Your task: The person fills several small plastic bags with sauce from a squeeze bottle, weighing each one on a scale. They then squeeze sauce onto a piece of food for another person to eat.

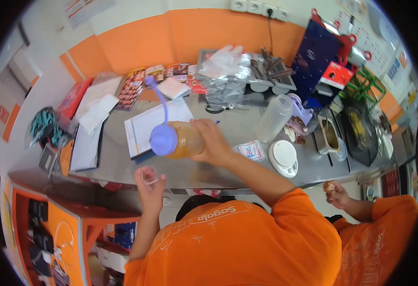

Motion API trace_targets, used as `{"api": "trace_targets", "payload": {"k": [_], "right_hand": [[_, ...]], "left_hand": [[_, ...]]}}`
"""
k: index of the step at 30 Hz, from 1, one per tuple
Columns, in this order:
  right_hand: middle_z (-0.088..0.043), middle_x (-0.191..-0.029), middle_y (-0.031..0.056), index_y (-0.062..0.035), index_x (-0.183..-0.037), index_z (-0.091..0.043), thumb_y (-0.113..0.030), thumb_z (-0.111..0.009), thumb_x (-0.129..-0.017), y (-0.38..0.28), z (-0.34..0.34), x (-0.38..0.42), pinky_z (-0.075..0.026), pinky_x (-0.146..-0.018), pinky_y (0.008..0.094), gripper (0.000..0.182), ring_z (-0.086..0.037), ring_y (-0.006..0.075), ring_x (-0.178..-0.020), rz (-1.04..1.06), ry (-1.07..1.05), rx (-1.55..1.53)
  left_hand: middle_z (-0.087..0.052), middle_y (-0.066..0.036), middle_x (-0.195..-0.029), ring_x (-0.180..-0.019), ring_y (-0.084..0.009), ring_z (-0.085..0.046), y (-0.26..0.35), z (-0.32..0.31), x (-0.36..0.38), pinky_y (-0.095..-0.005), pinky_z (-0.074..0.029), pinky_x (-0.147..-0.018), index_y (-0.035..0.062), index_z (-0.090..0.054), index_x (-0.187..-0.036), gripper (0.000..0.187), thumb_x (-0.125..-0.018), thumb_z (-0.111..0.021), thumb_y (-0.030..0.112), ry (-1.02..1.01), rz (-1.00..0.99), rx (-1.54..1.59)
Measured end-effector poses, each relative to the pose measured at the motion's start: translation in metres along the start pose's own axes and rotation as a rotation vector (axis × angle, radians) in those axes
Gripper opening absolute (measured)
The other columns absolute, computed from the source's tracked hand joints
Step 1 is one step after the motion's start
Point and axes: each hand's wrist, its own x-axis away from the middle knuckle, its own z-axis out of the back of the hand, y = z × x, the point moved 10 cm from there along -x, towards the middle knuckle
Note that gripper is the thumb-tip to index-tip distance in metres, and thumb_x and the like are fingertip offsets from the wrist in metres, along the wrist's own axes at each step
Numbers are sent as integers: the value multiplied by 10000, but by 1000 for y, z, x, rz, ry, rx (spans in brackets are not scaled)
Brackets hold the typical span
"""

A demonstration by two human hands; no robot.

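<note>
A clear squeeze bottle (pixel 187 139) with amber contents and a purple cap lies tilted on its side in the air, its cap pointing left. My right hand (pixel 214 142) is wrapped round its base end. Lower left, my left hand (pixel 150 188) holds a small clear cup (pixel 149 177) between thumb and fingers, below the purple cap and apart from it. Behind the bottle, a clipboard with printed sheets (pixel 142 125) rests on the steel counter (pixel 194 172).
An empty clear bottle (pixel 274 118) and a white scale (pixel 283 158) stand to the right. At the back sits a metal tray (pixel 285 85) with utensils. Folders and papers (pixel 88 143) lie left. A co-worker's hand (pixel 338 194) holds something small at lower right.
</note>
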Motion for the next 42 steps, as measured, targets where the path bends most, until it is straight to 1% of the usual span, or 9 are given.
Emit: {"api": "trace_targets", "payload": {"k": [2,7,14,18,22,30,38,40,42], "right_hand": [[-488,-1116,128,-162,-1261,-452,-213,-816,-466,-46,35,-20,-336,-917,483,876,-466,294,-1069,325,-31,319],[-524,-1109,34,-341,-1230,-459,-162,-641,-690,-102,67,-59,-318,-953,500,598,-506,186,-1072,735,-17,880],[-510,-1140,-46,-376,-1196,-410,-160,-599,-740,-158,64,-76,-266,-1028,505,539,-470,150,-1148,1071,44,1010],[-513,-1108,-94,-438,-1171,-431,-195,-641,-731,-187,58,-79,-237,-1059,515,545,-501,111,-1119,1237,116,1094],[-510,-1097,-118,-439,-1196,-397,-179,-641,-721,-198,49,-81,-237,-1060,518,593,-483,95,-1141,1306,191,1126],[-512,-1028,-134,-330,-972,-454,-181,-662,-685,-212,54,-74,-223,-1066,500,384,-484,64,-1077,1326,196,992],[-502,-957,-132,-321,-967,-463,-182,-660,-686,-211,58,-73,-254,-1053,468,370,-493,66,-1026,1296,190,1005],[-492,-906,-128,-301,-944,-463,-178,-657,-690,-210,61,-71,-259,-1054,451,342,-495,73,-1007,1287,211,968],[-517,-989,-113,-372,-1093,-475,-174,-652,-686,-203,62,-74,-278,-1025,459,486,-496,75,-1036,1215,149,975]], "left_hand": [[-407,-47,-948,-884,-139,-407,20,-3,-9,-276,-365,-799,54,-377,-1103,463,-748,-673,33,-2,-85,-71],[-433,-59,-914,-855,-151,-437,59,-21,-19,-277,-379,-797,42,-411,-1030,441,-703,-707,47,-93,-258,-271],[-472,-63,-939,-841,-136,-428,68,-24,-24,-268,-376,-788,32,-406,-1071,473,-710,-710,57,-99,-308,-344],[-493,-117,-1081,-1005,-186,-506,71,-30,-25,-303,-401,-872,-6,-382,-1154,510,-743,-679,51,-117,-201,-125],[-481,-127,-1188,-1089,-184,-489,71,-24,-21,-304,-395,-910,-16,-332,-1250,607,-755,-678,42,-81,-182,-1],[-486,-124,-1194,-1093,-187,-488,72,-19,-17,-298,-394,-915,-4,-333,-1262,608,-767,-682,42,-57,-173,-55],[-529,-106,-1033,-719,-103,-564,67,-21,-14,-220,-494,-471,6,-313,-1257,599,-777,-669,53,-42,-15,13],[-529,-108,-1031,-715,-105,-565,63,-21,-15,-226,-500,-459,9,-303,-1262,607,-779,-668,55,-56,-5,6],[-529,-110,-1028,-712,-108,-566,58,-22,-16,-232,-505,-447,13,-293,-1266,615,-780,-666,57,-69,3,1]]}}
